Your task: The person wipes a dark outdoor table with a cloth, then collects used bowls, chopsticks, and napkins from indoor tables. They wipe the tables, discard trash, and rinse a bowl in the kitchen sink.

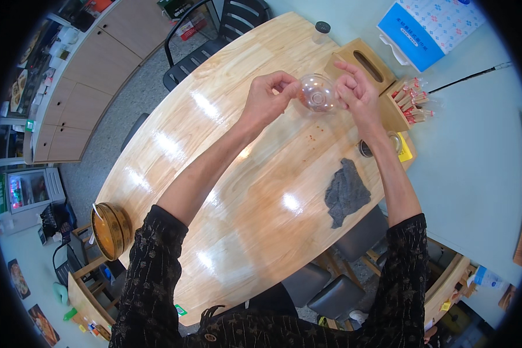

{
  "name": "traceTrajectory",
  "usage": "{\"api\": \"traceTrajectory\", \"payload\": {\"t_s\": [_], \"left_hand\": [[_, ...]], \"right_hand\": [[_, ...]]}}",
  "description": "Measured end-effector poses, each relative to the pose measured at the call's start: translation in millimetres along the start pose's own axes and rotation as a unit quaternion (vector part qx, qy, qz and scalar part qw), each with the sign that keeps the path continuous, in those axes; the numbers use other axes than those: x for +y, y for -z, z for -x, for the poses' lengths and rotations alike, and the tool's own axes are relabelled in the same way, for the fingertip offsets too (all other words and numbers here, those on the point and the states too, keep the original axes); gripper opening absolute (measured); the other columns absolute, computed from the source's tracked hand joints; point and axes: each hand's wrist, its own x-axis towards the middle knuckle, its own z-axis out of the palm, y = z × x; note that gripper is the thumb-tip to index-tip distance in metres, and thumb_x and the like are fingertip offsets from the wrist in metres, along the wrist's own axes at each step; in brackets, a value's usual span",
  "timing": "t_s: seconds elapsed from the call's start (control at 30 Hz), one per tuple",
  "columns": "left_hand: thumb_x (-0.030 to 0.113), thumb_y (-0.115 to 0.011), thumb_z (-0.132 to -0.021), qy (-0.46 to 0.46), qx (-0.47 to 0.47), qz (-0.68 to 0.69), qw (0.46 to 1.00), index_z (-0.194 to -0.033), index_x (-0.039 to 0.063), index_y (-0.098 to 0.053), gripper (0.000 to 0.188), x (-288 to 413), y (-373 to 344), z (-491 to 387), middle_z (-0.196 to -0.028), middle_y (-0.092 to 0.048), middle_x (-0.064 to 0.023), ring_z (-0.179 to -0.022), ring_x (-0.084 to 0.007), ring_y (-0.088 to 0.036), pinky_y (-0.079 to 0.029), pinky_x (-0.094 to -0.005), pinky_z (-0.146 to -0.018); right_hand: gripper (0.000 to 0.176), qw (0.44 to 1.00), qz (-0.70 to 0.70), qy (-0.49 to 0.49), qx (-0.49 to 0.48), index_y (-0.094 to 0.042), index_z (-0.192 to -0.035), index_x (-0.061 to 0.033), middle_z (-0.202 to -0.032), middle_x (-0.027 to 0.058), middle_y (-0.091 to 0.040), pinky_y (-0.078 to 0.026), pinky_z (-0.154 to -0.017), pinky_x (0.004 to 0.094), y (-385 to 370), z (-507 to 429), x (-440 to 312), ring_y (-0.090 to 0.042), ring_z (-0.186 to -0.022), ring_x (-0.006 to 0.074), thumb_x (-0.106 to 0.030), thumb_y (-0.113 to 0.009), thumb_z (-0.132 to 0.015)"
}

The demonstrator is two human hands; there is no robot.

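Note:
A small clear rounded vessel (317, 96), glass or plastic, is held above the far part of the wooden table (261, 174). Reddish residue shows on its left side. My left hand (269, 93) pinches its left edge between thumb and fingers. On the opposite side, my right hand (356, 93) grips the vessel with thumb and curled fingers, its index finger raised. Below the vessel, reddish crumbs (312, 138) are scattered on the tabletop. A crumpled dark grey cloth (347, 195) lies near the table's right edge.
Against the wall stand a wooden tissue box (367, 65), wrapped chopsticks (413, 102) in a holder, and a black-lidded shaker (321, 32). A dark round container (365, 148) sits beside my right forearm. Stacked bowls (113, 230) occupy the left edge. Chairs (200, 52) surround the table.

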Motion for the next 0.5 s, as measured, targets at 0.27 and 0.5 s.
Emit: {"api": "traceTrajectory", "payload": {"t_s": [0.27, 0.5], "left_hand": [[0.013, -0.067, -0.098, 0.113, 0.0, 0.223, 0.968, -0.092, 0.005, -0.071, 0.011, -7, 2, 3, -0.079, -0.067, -0.003, -0.063, -0.0076, -0.055, -0.042, -0.0229, -0.051], [0.011, -0.066, -0.098, 0.176, 0.041, 0.284, 0.942, -0.092, 0.004, -0.07, 0.01, -15, -2, 9, -0.081, -0.067, -0.0045, -0.064, -0.0073, -0.052, -0.041, -0.0234, -0.052]], "right_hand": [[0.02, 0.986, 0.072, 0.026, 0.151, -0.068, -0.11, -0.0009, -0.078, -0.0024, -0.059, -0.042, -0.057, 0.02, -6, 3, 20, -0.055, -0.068, 0.0043, -0.005, -0.072, -0.092], [0.014, 0.954, 0.26, 0.028, 0.143, -0.066, -0.092, -0.0031, -0.072, -0.0026, -0.058, -0.042, -0.057, 0.0213, -6, 73, 31, -0.053, -0.067, 0.0048, -0.012, -0.077, -0.091]]}}
